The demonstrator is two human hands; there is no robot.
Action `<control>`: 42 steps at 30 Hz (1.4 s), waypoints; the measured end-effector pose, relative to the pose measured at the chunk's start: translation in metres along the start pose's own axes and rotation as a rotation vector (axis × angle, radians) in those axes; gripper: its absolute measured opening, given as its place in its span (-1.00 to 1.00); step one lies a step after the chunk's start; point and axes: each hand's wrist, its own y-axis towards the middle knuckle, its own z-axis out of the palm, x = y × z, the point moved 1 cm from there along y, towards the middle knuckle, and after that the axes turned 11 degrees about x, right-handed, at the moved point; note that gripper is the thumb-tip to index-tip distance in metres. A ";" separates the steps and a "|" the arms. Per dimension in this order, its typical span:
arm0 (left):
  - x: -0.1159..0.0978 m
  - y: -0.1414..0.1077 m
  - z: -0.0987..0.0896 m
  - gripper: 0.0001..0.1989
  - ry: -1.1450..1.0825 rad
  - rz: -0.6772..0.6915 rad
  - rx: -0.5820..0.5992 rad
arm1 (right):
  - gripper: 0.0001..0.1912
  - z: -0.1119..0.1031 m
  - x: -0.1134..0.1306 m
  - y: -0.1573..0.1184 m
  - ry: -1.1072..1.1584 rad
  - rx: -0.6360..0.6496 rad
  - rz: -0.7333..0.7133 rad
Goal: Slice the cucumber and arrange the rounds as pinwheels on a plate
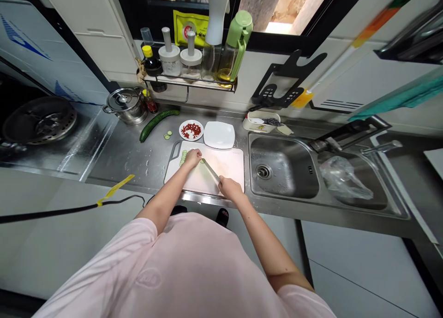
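Observation:
My right hand (230, 187) is wrapped round the handle of a kitchen knife (212, 171), its blade slanting up and left over the white cutting board (224, 163). By the blade's tip is a pale green cucumber slice (202, 161). Close to that tip, my left hand (193, 158) has its fingers curled together; what they hold, if anything, is hidden. Several cucumber slices (183, 156) lie on the board just left of that hand. Behind the board stand a plate of chopped red pieces (191, 130) and a white square plate (219, 135).
A whole cucumber (157, 124) and loose slices (168, 135) lie on the steel counter, near a lidded pot (126, 105). To the right is a double sink (284, 170) with a plastic bag (342, 177). A spice rack (190, 81) hangs above; a wok (39, 119) sits far left.

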 end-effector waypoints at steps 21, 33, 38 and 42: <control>0.000 0.001 0.000 -0.84 -0.011 -0.016 0.009 | -0.67 -0.009 -0.001 -0.002 0.053 0.045 -0.002; -0.002 -0.001 -0.004 -0.84 0.012 0.006 0.001 | -0.67 -0.012 0.001 -0.002 0.054 0.043 -0.014; -0.003 -0.002 -0.004 -0.85 0.012 0.002 0.008 | -0.67 -0.011 0.001 -0.002 0.064 0.040 -0.016; -0.005 -0.002 -0.005 -0.85 0.015 -0.025 0.016 | -0.67 -0.013 0.002 -0.003 0.069 0.053 -0.002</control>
